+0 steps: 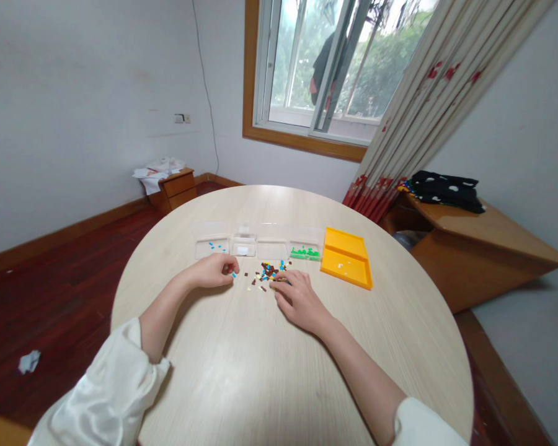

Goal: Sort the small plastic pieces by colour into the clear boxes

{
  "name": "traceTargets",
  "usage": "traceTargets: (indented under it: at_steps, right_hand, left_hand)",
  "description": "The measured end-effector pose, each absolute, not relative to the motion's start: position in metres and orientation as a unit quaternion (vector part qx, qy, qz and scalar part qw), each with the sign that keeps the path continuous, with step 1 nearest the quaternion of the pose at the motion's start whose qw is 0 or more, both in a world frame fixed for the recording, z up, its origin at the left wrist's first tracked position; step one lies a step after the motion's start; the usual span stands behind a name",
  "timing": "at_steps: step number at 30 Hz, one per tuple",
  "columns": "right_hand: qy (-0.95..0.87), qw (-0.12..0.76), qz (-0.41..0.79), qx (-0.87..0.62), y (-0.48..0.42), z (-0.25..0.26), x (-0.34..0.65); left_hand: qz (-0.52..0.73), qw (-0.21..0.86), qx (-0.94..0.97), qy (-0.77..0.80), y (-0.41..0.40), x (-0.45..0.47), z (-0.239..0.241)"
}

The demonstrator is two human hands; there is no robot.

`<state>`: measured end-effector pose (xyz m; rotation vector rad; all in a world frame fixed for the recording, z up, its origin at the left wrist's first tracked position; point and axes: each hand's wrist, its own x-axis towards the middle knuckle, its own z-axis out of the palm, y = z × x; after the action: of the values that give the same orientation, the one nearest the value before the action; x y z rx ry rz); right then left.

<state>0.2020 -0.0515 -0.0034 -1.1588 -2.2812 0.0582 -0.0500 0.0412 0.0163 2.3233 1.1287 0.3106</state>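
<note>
A small pile of tiny brown, blue, yellow and cream bricks (268,270) lies on the round table. To its left my left hand (212,271) is curled, with a small blue brick (234,275) at its thumb and fingertips. My right hand (298,298) reaches over the pile's right edge, its fingers apart and touching loose pieces. Whatever sits beneath those fingers is hidden. Behind the pile stand clear boxes. The left box (196,249) has several blue bricks in it, and green bricks (305,253) fill part of the right one.
A yellow open case (369,272) with a few white pieces stands right of the boxes. Between the outer boxes are a small clear box (244,245) and a wider clear tray (272,249). The round table's edge (465,347) curves around at the right.
</note>
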Motion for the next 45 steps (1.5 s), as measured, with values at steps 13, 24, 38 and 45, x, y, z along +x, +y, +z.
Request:
traceTargets:
  at_steps: [13,24,38,45]
  right_hand:
    - [-0.86,0.255,0.004,-0.442,-0.047,-0.004,0.204]
    - [-0.843,0.286,-0.006,-0.457,-0.049,0.003,0.213]
    - [-0.852,0.265,0.001,-0.451,-0.048,-0.004,0.211]
    - [-0.85,0.256,0.014,-0.461,-0.048,-0.004,0.21]
  left_hand:
    - [0.136,0.308,0.855,0.394,0.042,-0.049,0.018]
    - [0.173,0.288,0.855,0.396,0.043,-0.052,0.012]
    - [0.181,0.298,0.847,0.401,0.043,-0.049,0.011]
    - [0.176,0.301,0.848,0.399,0.042,-0.047,0.012]
